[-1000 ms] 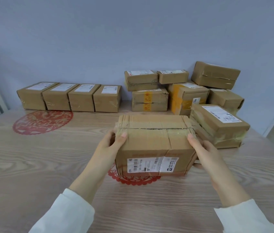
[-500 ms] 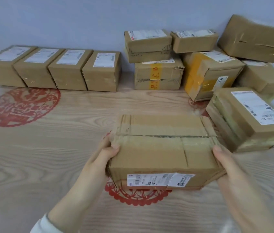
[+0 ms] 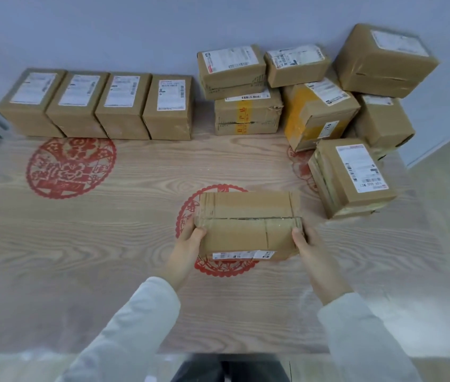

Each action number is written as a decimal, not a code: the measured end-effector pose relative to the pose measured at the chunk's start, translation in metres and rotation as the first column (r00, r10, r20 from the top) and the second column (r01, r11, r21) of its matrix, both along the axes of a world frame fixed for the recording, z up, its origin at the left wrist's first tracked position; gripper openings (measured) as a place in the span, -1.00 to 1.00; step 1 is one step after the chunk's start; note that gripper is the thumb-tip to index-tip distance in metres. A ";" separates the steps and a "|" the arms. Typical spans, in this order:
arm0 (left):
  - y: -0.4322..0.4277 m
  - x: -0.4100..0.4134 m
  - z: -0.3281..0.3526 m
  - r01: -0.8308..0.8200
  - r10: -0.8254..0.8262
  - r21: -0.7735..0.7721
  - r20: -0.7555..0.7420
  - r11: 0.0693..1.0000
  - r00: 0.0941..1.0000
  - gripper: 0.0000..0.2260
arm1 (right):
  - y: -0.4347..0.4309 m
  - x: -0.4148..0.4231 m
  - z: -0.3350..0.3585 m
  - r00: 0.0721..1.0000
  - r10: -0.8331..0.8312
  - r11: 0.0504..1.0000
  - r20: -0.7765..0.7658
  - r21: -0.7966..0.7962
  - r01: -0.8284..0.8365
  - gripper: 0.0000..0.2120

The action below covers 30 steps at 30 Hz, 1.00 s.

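Now left hand (image 3: 188, 244), right hand (image 3: 310, 247) hold one box (image 3: 246, 232); eleven boxes (image 3: 124, 106) beyond.

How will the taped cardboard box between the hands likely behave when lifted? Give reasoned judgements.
The cardboard box probably stays stiff: its faces look flat, edges square. Being wide, low and flat-sided, it seems unlikely to roll or tip. Its glossy tape may be slippery; the left hand and right hand grip opposite ends.
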<state>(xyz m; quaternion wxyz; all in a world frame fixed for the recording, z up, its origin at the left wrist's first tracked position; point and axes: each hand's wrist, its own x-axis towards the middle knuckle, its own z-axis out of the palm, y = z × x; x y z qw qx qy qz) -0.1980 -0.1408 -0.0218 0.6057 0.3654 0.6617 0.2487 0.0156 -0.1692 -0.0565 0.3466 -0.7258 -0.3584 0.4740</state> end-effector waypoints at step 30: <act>0.012 0.008 -0.042 -0.161 0.158 0.049 0.058 0.986 0.986 -0.32 | 0.061 -0.062 -0.017 0.295 0.369 0.727 0.881 -0.076 -0.682 -0.36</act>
